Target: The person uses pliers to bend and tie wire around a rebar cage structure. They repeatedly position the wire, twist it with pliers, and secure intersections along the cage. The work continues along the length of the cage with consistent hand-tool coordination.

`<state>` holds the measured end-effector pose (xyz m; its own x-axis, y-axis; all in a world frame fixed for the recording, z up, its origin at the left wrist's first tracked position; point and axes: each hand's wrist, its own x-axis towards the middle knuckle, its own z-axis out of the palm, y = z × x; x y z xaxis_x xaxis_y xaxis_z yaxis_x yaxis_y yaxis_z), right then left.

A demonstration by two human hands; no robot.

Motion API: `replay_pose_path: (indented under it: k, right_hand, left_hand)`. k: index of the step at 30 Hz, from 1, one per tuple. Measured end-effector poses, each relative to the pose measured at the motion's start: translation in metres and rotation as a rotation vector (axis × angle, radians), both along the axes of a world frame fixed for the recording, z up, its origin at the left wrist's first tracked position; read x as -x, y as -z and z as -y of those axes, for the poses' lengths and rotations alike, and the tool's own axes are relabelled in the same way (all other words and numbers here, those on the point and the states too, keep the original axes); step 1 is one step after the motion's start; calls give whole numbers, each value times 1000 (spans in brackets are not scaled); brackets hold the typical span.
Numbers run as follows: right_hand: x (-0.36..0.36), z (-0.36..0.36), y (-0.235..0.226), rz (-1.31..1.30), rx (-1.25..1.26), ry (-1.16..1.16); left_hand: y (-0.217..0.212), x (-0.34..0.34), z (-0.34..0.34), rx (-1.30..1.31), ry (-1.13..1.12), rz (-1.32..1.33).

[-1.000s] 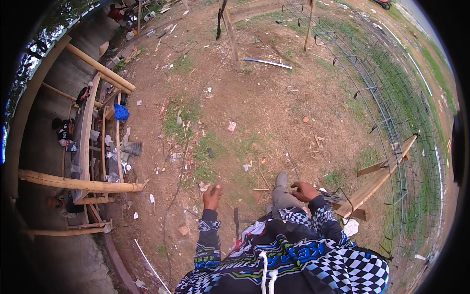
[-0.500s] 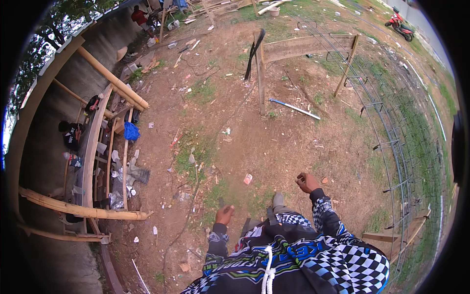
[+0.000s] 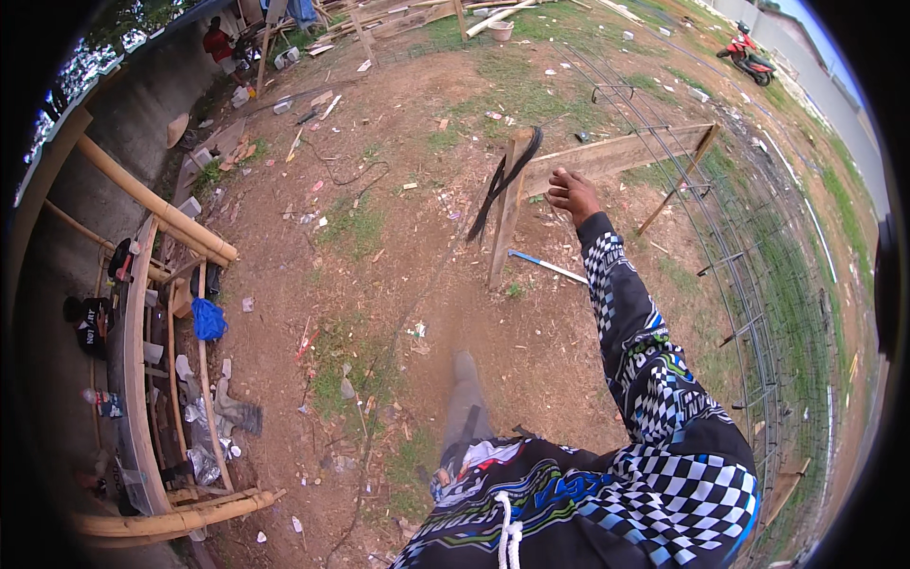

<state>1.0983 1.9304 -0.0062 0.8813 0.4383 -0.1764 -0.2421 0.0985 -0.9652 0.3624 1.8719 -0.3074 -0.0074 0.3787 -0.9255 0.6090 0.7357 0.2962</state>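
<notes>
My right hand [image 3: 574,195] reaches forward with its arm stretched out, fingers apart and slightly bent, holding nothing. It is in front of a wooden plank [image 3: 621,152] fixed between upright stakes. To its left, a bundle of thin black wire [image 3: 502,185] hangs bent over the top of the near wooden post [image 3: 507,228]; a gap shows between hand and bundle. My left hand is low by my left thigh, beside the patterned sleeve [image 3: 442,482], and its fingers cannot be made out. One boot [image 3: 464,370] is forward on the dirt.
A long thin blue-and-white tool [image 3: 548,266] lies beneath the plank. A long steel rebar cage [image 3: 735,256] curves along the right. At left stands a bamboo-and-timber shelter [image 3: 152,370] with a blue bag [image 3: 209,320] and a person [image 3: 90,327]. Another person [image 3: 218,45] stands farther back.
I have stepped closer to the wooden frame. My right hand has risen forward from waist level toward the post, its fingers opening. My left hand has dropped back beside my body.
</notes>
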Motion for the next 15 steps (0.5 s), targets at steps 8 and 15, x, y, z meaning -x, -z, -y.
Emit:
replay_pose_path:
  k: [8, 15]
  right_hand:
    - [-115, -62, -5, 418, 404, 342]
    - [-75, -89, -47, 804, 657, 286]
  left_hand:
    - [-58, -120, -271, -253, -103, 162]
    - [-127, -281, -448, -624, -41, 335]
